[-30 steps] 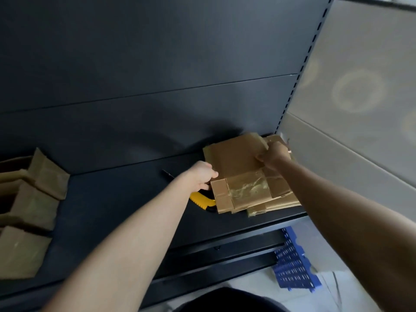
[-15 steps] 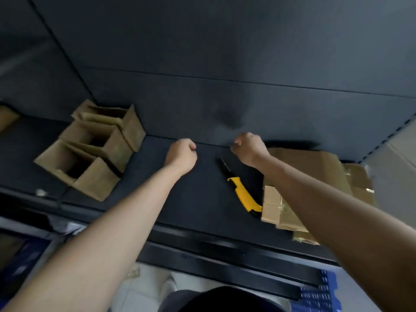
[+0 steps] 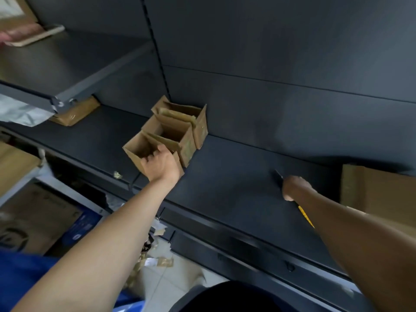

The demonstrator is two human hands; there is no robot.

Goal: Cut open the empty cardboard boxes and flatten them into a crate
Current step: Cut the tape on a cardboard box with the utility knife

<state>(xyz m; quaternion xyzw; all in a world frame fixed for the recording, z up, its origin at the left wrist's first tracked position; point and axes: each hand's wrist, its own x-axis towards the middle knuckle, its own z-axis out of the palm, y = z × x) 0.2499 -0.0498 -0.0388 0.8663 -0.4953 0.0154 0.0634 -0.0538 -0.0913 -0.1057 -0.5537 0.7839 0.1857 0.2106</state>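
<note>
Three small open cardboard boxes stand in a row on the dark shelf (image 3: 236,188). My left hand (image 3: 161,164) grips the near wall of the nearest box (image 3: 135,149), fingers inside it. The middle box (image 3: 171,131) and the far box (image 3: 180,111) touch each other behind it. My right hand (image 3: 295,188) is closed around a yellow-handled knife (image 3: 305,216) lying on the shelf; its dark blade tip pokes out past my fist. A stack of flattened cardboard (image 3: 378,192) lies at the shelf's right end, partly behind my right forearm.
An upper shelf (image 3: 51,100) juts out at the left with a taped box (image 3: 74,112) under it. Below on the left are a printed carton (image 3: 45,221) and something blue (image 3: 22,278). Cardboard scraps (image 3: 153,255) litter the tiled floor.
My view has swung left. My left hand reached left and took hold of the nearest open box. My right hand dropped onto the knife and closed on it.
</note>
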